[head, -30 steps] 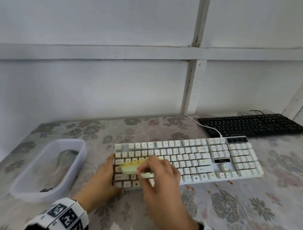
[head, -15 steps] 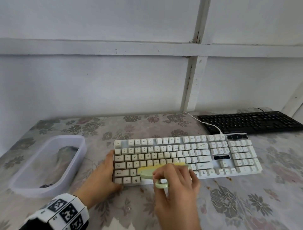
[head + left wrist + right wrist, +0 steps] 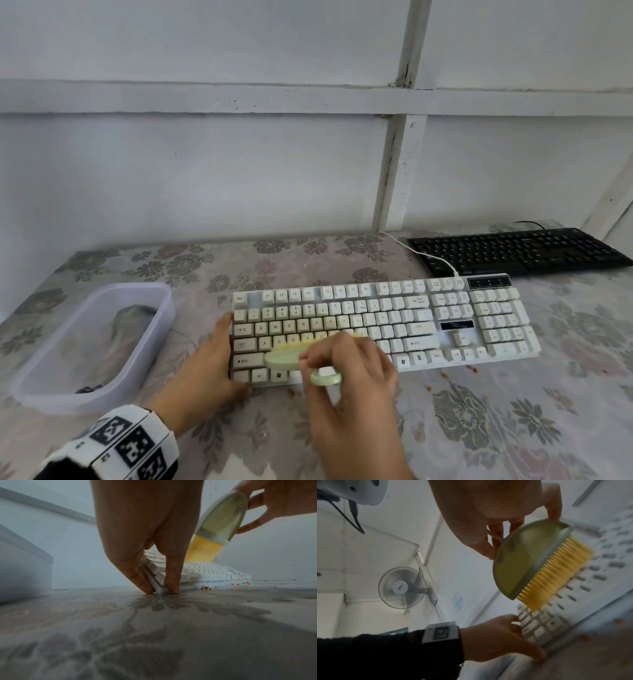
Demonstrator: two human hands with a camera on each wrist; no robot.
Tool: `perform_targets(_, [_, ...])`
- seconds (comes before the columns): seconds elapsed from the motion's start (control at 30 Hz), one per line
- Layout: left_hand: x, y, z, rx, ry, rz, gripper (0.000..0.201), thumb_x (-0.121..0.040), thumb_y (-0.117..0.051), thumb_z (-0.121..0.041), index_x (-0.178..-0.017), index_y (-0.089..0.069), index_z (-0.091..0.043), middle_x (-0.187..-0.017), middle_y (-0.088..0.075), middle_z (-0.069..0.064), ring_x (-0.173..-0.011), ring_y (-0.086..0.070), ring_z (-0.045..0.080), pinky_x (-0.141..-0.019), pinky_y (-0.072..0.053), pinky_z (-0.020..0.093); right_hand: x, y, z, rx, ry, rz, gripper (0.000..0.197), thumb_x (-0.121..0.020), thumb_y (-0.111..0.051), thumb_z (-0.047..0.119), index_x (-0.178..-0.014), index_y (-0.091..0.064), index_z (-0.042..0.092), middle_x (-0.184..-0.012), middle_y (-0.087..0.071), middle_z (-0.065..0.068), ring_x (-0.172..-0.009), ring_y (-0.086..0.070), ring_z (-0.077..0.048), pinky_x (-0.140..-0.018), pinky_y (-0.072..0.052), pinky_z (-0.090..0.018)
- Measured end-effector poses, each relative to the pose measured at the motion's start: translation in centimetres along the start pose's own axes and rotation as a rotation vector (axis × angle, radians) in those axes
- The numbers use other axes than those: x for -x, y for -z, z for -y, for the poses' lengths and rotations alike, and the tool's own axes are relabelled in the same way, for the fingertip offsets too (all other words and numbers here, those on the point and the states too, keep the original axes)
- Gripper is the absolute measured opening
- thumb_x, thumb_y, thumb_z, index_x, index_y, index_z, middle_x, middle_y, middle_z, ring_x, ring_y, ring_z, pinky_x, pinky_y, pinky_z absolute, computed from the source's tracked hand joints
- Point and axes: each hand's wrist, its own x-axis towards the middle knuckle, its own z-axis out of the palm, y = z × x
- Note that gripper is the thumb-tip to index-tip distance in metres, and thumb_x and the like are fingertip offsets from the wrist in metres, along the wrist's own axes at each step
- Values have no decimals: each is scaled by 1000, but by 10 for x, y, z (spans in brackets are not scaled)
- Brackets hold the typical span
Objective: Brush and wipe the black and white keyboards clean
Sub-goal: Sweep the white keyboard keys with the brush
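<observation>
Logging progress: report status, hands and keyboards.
Left hand braces white keyboard corner. Right hand grips brush, bristles on keys. Black keyboard untouched. Crumbs along front edge.

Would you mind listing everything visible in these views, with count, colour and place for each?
white keyboard: one, white, centre of the table, cable running back.
black keyboard: one, black, far right, behind the white one.
brush: one, pale green body, yellow bristles, over the white keyboard's left keys.
container: one, translucent white, left on the table, something dark inside.
crumbs: several, orange, along the white keyboard's front edge.
tablecloth: one, grey floral, covering the table.
fan: one, white, mounted on the wall.
left hand: steadies the white keyboard's left end; marker band on wrist.
right hand: grips the brush.
</observation>
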Motion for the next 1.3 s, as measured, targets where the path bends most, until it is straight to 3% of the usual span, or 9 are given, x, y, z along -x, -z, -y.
perform_targets(0.17, [3,2,-9,21,-43,-28,66,-80,-67,-36,-123,-17,-38,-119,-47,-16,-102,-50,-7,-73,-39,4,6,-18,12,-123,59,135,14,-74,-52,28,-80,-40,33,-81,-60,20,-87,-47,3,-90,-28,-30])
perform_targets(0.27, [2,2,-7,22,-29,-39,79,-72,-75,-33,-121,-14,-42,-115,-47,-18,-103,-53,0,-74,-41,8,6,-11,2,-94,56,130,15,-72,-52,27,-80,-41,33,-81,-60,20,-88,-47,4,-88,-29,-29])
perform_targets(0.4, [-1,1,-2,-10,-5,10,91,-66,-76,-15,-124,-11,-43,-117,-47,-18,-106,-50,3,-75,-39,9,1,16,-29,-45,-51,70,16,-73,-53,25,-81,-43,35,-94,-57,19,-89,-48,7,-90,-39,-45])
perform_targets(0.53, [-2,0,0,-19,-5,3,91,-66,-76,-17,-125,-12,-43,-118,-45,-21,-106,-48,0,-73,-39,7,-5,47,-52,-84,-195,7,31,-78,-62,14,-80,-46,41,-95,-61,22,-87,-59,-5,-85,-46,-54])
perform_targets(0.73, [-1,0,1,-20,-23,7,90,-63,-78,-15,-110,-15,-58,-110,-39,-33,-104,-49,1,-73,-39,6,-12,62,-56,-276,-255,67,42,-80,-69,-1,-74,-52,36,-84,-67,14,-85,-62,-9,-69,-49,-27])
perform_targets(0.9, [-3,-1,4,-22,-20,-1,93,-62,-80,-14,-109,-14,-59,-117,-43,-23,-109,-48,5,-76,-38,9,-14,79,-78,-209,-273,52,43,-81,-67,1,-73,-50,40,-86,-66,14,-86,-60,-9,-72,-47,-29])
perform_targets(1.0, [-3,-1,6,-25,-26,-1,94,-63,-80,-18,-111,-12,-61,-124,-44,-18,-113,-48,5,-83,-38,14,-15,83,-77,-291,-268,23,41,-79,-67,-3,-72,-51,34,-82,-68,13,-85,-63,-8,-72,-47,-17])
perform_targets(1.23, [-3,0,4,-6,-52,6,91,-63,-81,-21,-115,-15,-58,-118,-28,-40,-111,-45,-2,-81,-38,9,-23,111,-110,-274,-335,24,35,-81,-65,-4,-73,-54,29,-83,-68,8,-84,-62,-6,-74,-49,-21])
perform_targets(1.3, [-4,-1,7,-9,-45,1,94,-62,-81,-22,-117,-14,-58,-119,-31,-39,-112,-47,-1,-83,-39,13,-27,121,-113,-219,-332,-11,35,-82,-65,-1,-74,-53,31,-84,-67,10,-84,-61,-3,-70,-45,-12])
